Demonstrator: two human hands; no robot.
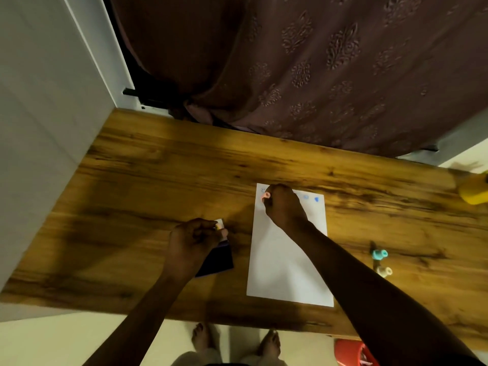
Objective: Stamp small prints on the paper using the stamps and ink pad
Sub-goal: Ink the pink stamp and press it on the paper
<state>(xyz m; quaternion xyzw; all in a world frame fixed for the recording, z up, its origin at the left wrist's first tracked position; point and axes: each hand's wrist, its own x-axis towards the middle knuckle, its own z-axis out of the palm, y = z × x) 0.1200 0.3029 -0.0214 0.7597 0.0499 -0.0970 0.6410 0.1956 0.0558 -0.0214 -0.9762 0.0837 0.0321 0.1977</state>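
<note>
The right hand (pixel 284 207) is closed around a small pink stamp (pixel 266 196), pinched low on its body and brought to the far left corner of the white paper (pixel 287 260), at about 11 o'clock on the sheet; the image is blurred there, so I cannot tell whether the stamp face is touching the paper or just above it. Gripping it that way probably keeps it upright and lets the person aim at a spot left of the blue prints (pixel 316 199) already along the far edge, which suggests a row being filled across the top. The paper lies lengthwise straight in front of the person on the wooden tabletop (pixel 132 167), where both arms reach it easily. The left hand (pixel 194 240) is curled shut at the sheet's 9 o'clock, its fingers holding a small pale object with a touch of yellow (pixel 220 225), too blurred to name; it rests over a dark blue ink pad (pixel 219 262) just beside the paper's left edge, likely steadying the pad so re-inking is a short move. Two spare stamps, a teal stamp (pixel 380 254) and a cream stamp (pixel 385 271), sit at the paper's 3 o'clock, apart from the sheet, within reach of the right hand yet clear of the printing area. A yellow object (pixel 474 191) sits at the far right edge, seemingly unused.
</note>
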